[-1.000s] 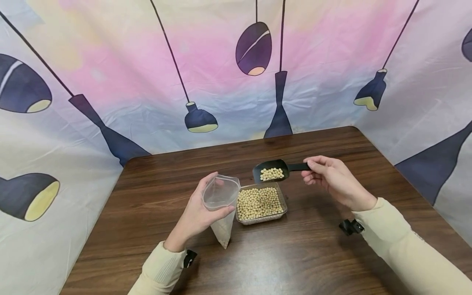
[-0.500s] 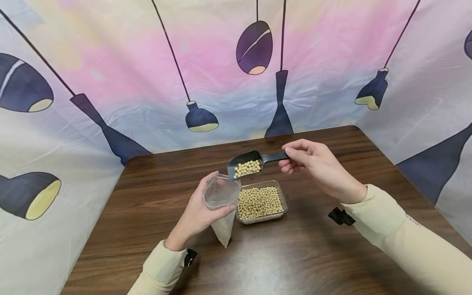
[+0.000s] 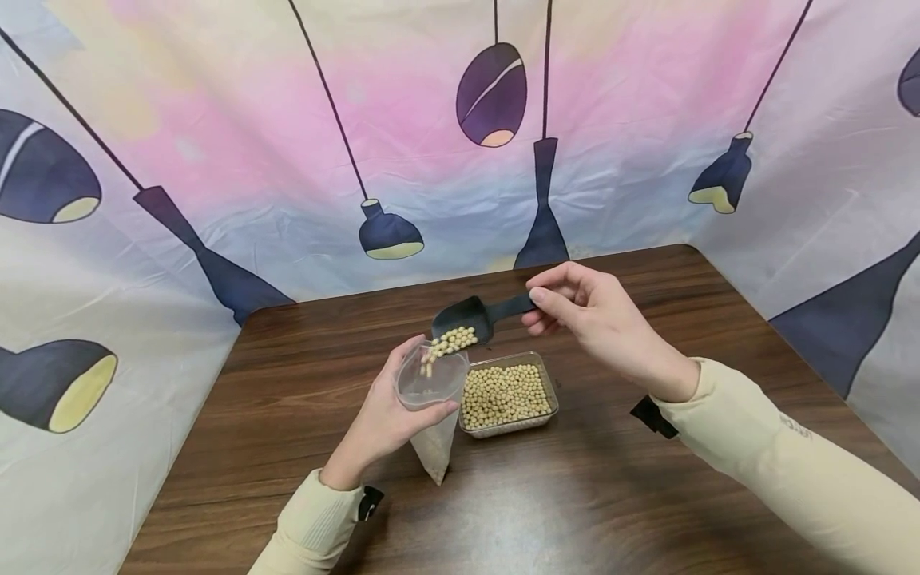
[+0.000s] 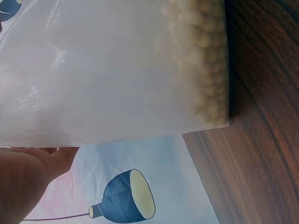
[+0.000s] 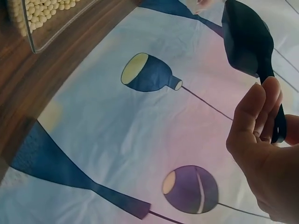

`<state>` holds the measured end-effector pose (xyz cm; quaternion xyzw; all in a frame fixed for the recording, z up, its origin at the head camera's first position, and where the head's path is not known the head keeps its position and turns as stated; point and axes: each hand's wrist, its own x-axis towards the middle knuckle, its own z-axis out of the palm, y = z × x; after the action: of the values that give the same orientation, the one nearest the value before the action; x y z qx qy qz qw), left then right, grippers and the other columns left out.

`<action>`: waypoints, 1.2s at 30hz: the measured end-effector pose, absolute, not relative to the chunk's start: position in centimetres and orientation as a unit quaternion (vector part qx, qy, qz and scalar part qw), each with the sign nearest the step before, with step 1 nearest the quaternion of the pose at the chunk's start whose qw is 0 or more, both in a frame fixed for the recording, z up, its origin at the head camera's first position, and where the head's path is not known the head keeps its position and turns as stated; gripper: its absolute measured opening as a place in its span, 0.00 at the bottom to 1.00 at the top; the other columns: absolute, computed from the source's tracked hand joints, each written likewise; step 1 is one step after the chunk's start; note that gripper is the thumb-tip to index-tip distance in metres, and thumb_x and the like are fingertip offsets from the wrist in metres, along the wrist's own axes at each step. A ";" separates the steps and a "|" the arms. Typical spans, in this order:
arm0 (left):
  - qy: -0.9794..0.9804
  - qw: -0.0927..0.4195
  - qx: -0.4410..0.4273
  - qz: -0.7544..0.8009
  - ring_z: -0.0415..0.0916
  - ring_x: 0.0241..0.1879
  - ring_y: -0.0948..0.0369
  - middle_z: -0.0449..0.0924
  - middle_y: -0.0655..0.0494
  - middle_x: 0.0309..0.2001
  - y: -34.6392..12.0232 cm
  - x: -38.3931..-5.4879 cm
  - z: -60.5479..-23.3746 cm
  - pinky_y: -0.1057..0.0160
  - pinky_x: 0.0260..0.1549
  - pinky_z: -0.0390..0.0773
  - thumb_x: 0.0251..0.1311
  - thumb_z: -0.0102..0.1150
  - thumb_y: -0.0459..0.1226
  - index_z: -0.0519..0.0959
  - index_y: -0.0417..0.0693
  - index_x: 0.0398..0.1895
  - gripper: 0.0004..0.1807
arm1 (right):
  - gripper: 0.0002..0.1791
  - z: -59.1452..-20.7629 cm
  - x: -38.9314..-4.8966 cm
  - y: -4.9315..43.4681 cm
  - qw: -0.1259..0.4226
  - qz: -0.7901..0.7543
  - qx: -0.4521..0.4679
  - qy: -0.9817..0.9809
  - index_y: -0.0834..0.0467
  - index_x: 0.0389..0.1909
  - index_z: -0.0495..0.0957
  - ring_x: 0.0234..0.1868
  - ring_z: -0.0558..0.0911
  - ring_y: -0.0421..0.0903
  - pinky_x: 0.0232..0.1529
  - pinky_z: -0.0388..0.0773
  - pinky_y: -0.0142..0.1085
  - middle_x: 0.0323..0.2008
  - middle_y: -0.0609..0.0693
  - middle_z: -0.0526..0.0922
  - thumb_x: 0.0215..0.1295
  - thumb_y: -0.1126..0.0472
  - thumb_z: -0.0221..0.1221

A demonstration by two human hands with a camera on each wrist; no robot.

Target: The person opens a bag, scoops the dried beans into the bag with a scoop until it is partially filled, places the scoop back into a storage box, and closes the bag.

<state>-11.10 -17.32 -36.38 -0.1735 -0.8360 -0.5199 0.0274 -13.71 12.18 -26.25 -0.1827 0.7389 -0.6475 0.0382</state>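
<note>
My left hand (image 3: 388,415) grips a translucent plastic bag (image 3: 435,447) around its open mouth. In the left wrist view, soybeans (image 4: 210,65) are piled at the bottom of the bag (image 4: 107,79). My right hand (image 3: 596,319) pinches the handle of a black scoop (image 3: 460,315), which is tipped over the bag's mouth. Beans (image 3: 453,342) slide off its front edge and drop into the bag. From the right wrist, the scoop (image 5: 247,39) shows from its underside, the handle between thumb and fingers of my right hand (image 5: 266,154).
A clear rectangular container (image 3: 509,431) full of soybeans (image 3: 503,391) stands on the wooden table (image 3: 575,495), just right of the bag. Behind the table hangs a cloth (image 3: 431,176) printed with lamps.
My right hand has carried the loaded scoop leftward from above the container to the bag's mouth and tilted it; beans now pour out. My left hand and the bag have stayed in place.
</note>
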 end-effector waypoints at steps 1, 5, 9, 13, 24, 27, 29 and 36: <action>-0.836 0.027 -0.173 -0.520 0.67 0.62 0.57 0.66 0.56 0.65 -17.3 -11.1 -36.4 0.47 0.53 0.71 0.47 0.77 0.45 0.57 0.64 0.71 0.49 | 0.12 -26.2 -13.6 12.1 0.030 -0.640 -0.190 0.744 0.66 0.51 0.73 0.35 0.86 0.49 0.42 0.81 0.42 0.33 0.61 0.85 0.73 0.63 0.54; -0.835 0.028 -0.172 -0.522 0.66 0.62 0.58 0.67 0.58 0.64 -17.4 -11.1 -36.6 0.46 0.55 0.69 0.47 0.77 0.45 0.58 0.64 0.71 0.49 | 0.10 -25.9 -12.7 12.0 -0.008 -0.615 -0.212 0.759 0.64 0.50 0.74 0.36 0.85 0.49 0.42 0.81 0.41 0.33 0.58 0.84 0.72 0.63 0.55; -0.832 0.039 -0.183 -0.523 0.69 0.58 0.59 0.71 0.58 0.59 -17.5 -11.1 -36.8 0.46 0.53 0.70 0.47 0.77 0.43 0.58 0.63 0.71 0.49 | 0.08 -26.0 -11.4 11.9 -0.119 -0.540 -0.260 0.792 0.58 0.48 0.77 0.34 0.84 0.42 0.37 0.78 0.32 0.35 0.48 0.84 0.71 0.64 0.57; -0.827 0.050 -0.198 -0.524 0.72 0.54 0.57 0.72 0.56 0.56 -17.6 -11.1 -36.8 0.45 0.50 0.72 0.47 0.77 0.41 0.58 0.62 0.71 0.49 | 0.10 -26.7 -10.7 12.3 -0.282 -0.415 -0.316 0.805 0.59 0.47 0.78 0.30 0.77 0.37 0.32 0.71 0.28 0.36 0.45 0.82 0.66 0.70 0.60; -0.826 0.058 -0.198 -0.525 0.73 0.53 0.56 0.72 0.56 0.56 -17.8 -11.2 -36.6 0.46 0.49 0.73 0.46 0.78 0.39 0.59 0.62 0.71 0.49 | 0.06 -33.7 -11.9 13.8 -0.085 -0.337 -0.201 0.916 0.58 0.45 0.76 0.17 0.66 0.39 0.19 0.66 0.33 0.22 0.46 0.74 0.72 0.64 0.53; -0.826 0.060 -0.199 -0.524 0.72 0.53 0.56 0.72 0.55 0.56 -17.8 -11.2 -36.7 0.46 0.49 0.73 0.46 0.78 0.39 0.58 0.61 0.71 0.50 | 0.06 -34.9 -12.5 14.5 -0.042 -0.389 -0.166 0.905 0.58 0.45 0.76 0.22 0.74 0.41 0.23 0.70 0.34 0.25 0.47 0.77 0.73 0.63 0.53; -0.826 0.063 -0.199 -0.523 0.72 0.54 0.56 0.72 0.56 0.56 -17.9 -11.3 -36.7 0.46 0.50 0.72 0.46 0.78 0.39 0.58 0.61 0.71 0.50 | 0.07 -35.6 -13.0 15.0 -0.001 -0.440 -0.147 0.886 0.61 0.46 0.75 0.27 0.79 0.44 0.28 0.75 0.36 0.29 0.50 0.80 0.73 0.63 0.52; -0.826 0.064 -0.193 -0.525 0.72 0.54 0.57 0.72 0.57 0.56 -17.9 -11.4 -36.8 0.46 0.51 0.72 0.45 0.78 0.39 0.59 0.61 0.71 0.50 | 0.14 -37.7 -14.2 16.1 0.107 -0.579 -0.092 0.803 0.74 0.51 0.69 0.35 0.85 0.56 0.38 0.82 0.44 0.33 0.62 0.84 0.74 0.66 0.49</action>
<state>-11.35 -17.94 -36.82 -0.1934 -0.8265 -0.5249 0.0636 -14.24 16.14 -37.74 -0.0925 0.8032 -0.5787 0.1071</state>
